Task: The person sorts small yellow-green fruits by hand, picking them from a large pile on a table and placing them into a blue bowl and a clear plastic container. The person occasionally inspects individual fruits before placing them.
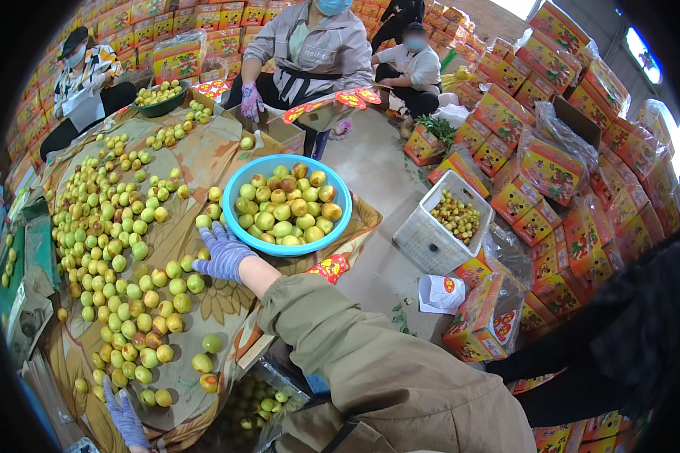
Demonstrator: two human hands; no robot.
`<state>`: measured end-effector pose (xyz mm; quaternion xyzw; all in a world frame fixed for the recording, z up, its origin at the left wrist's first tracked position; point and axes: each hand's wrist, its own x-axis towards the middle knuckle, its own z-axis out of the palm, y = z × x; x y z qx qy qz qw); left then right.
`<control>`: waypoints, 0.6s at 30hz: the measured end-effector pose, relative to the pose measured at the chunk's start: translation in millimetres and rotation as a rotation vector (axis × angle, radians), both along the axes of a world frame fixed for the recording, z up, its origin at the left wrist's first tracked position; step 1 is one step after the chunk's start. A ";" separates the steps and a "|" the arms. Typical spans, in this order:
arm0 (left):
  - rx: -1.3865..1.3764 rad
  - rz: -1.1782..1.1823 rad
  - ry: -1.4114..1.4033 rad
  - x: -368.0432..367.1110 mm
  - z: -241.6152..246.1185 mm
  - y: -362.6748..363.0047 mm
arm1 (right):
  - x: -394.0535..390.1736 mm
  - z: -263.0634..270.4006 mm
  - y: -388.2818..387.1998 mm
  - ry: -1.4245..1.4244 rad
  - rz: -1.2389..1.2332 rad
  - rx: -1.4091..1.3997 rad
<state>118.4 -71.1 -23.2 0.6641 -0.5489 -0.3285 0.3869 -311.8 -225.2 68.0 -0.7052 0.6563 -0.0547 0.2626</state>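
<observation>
A purple knit glove covers my right hand [225, 253], which lies at the near left side of a light-blue plastic basin [311, 249]. Its fingers are spread among a few loose fruits, and I cannot tell if any of them touches the rim. Green-and-brown jujubes [283, 212] fill the basin. My left hand [126, 416], gloved alike, is at the cloth's near edge with its fingers apart. Just beyond its fingertips begins a wide spread of loose jujubes [113, 249] on a patterned cloth [215, 317].
Below the cloth's edge sits a lined box with jujubes [266, 405]. A white plastic crate [430, 243] of smaller fruit stands on the floor at right. Stacked printed cartons [549, 170] line the right side. Across the table, a masked person [317, 56] stands by an opened carton [286, 133].
</observation>
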 end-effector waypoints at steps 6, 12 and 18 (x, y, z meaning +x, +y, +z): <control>-0.023 0.023 0.018 -2.9 16.9 3.7 | 1.5 -14.9 -14.1 0.025 -0.006 0.013; -0.079 0.022 0.201 14.8 14.3 0.0 | 8.2 -20.9 -14.7 0.085 -0.032 0.022; -0.037 0.378 0.009 78.9 -4.6 -37.7 | 16.6 -23.6 -12.4 0.062 -0.071 0.019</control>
